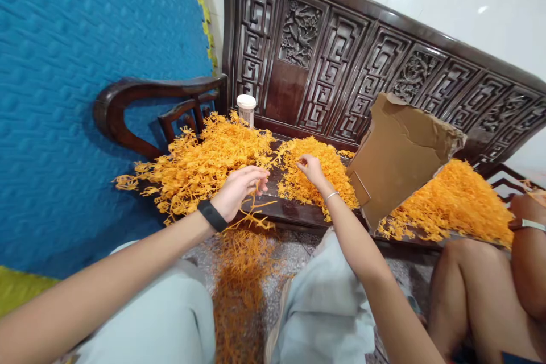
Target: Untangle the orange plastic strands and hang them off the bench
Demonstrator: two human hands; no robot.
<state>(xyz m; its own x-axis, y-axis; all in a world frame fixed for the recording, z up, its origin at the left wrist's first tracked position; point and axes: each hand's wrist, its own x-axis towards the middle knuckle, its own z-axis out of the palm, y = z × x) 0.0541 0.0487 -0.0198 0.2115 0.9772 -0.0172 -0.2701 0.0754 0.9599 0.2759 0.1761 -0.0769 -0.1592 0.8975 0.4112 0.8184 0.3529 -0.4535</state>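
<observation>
My left hand (244, 186), with a black wristband, has its fingers curled round a thin orange branching plastic piece (254, 213) that hangs below the palm. It is at the front edge of the left pile of orange plastic pieces (213, 148), which look spidery and tangled. My right hand (311, 169), with a thin bracelet, is pinched closed above a middle pile of smaller orange pieces (326, 162). What sits between its fingertips, if anything, is too small to make out.
Both piles lie on a dark carved wooden bench (290, 210). A cardboard sheet (401, 148) stands upright between the middle pile and a right-hand orange pile (460, 199). A white-lidded container (246, 109) stands behind. Orange scraps (241, 284) cover the floor. Another person's knee (473, 273) is at right.
</observation>
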